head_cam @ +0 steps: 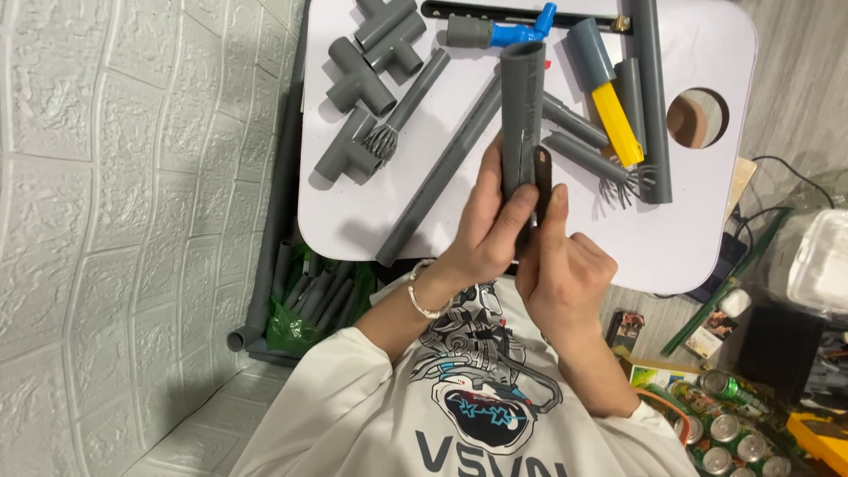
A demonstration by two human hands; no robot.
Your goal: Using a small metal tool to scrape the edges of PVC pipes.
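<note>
My left hand, with a bracelet on its wrist, grips a short grey plastic pipe and holds it upright over the white table. My right hand sits just right of it, fingers closed on a small dark flat tool pressed against the pipe's lower right side. What kind of tool it is cannot be told. The pipe's lower end is hidden between both hands.
On the table lie grey tee fittings, a long grey pipe, a blue valve, a yellow-ended piece and wire brushes. The table has a round hole. Pipe offcuts stand below left; drink cans lie at the lower right.
</note>
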